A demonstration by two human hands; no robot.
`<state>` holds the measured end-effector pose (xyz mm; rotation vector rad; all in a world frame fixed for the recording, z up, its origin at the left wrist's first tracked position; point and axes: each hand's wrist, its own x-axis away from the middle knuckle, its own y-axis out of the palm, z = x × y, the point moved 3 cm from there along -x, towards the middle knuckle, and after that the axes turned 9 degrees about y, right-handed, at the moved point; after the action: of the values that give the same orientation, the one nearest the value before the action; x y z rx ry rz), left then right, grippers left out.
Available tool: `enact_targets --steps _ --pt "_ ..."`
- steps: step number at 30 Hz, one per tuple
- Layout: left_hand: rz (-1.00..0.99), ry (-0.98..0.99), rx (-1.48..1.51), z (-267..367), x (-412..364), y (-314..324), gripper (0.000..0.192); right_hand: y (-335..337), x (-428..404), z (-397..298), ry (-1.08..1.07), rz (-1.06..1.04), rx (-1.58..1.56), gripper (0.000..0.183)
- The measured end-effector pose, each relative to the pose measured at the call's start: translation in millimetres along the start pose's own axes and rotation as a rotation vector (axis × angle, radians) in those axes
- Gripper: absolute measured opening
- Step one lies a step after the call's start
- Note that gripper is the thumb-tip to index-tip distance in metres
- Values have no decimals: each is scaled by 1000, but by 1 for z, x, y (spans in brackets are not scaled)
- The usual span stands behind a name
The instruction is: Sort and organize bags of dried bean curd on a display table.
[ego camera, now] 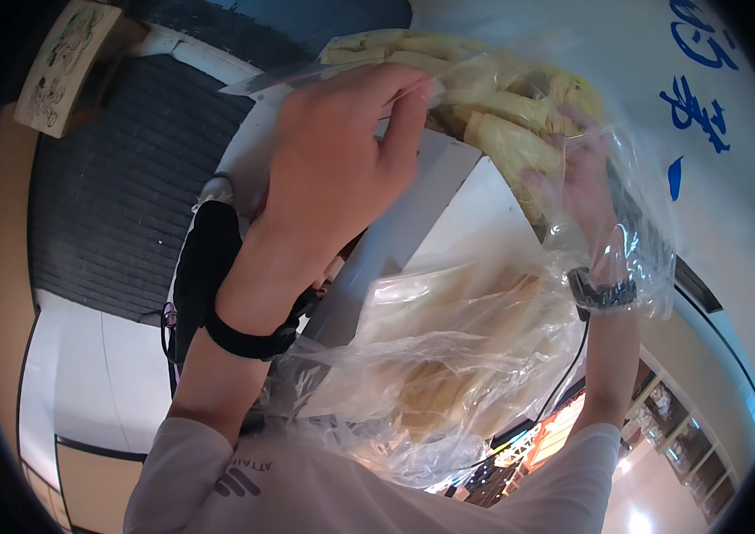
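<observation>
My left hand (pixel 344 147), with a black wristband, pinches the edge of a clear plastic bag (pixel 644 220) between thumb and forefinger. Several pale yellow rolls (pixel 511 137) lie inside this bag; their exact kind is unclear. Through the film I see my right hand (pixel 581 173) within the bag, its fingers and thumb around the end of one roll. Plastic drapes over the dark watch (pixel 601 290) on that wrist. Nearer my body, a second clear bag (pixel 484 354) holds flat tan pieces. A white box (pixel 464 220) with a grey edge stands between the arms.
Dark ribbed matting (pixel 124 193) spans the left side. A board with a line drawing (pixel 67 67) is at upper left. Blue handwriting marks a white surface (pixel 624 80) at upper right. A thin black cable (pixel 567 380) hangs by my right forearm; shelves (pixel 684 440) appear lower right.
</observation>
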<state>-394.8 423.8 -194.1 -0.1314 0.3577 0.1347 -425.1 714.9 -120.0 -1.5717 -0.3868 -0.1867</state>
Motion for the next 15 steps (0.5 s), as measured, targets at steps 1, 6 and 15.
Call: enact_targets --steps 1,6,15 --pt "-5 -26 18 0 0 0 15 -7 7 3 -49 65 81 48" --pt "19 50 -3 -2 1 2 15 -24 25 23 -177 208 101 50" --pt "-19 4 7 -2 3 5 15 17 0 6 127 -108 -205 46"
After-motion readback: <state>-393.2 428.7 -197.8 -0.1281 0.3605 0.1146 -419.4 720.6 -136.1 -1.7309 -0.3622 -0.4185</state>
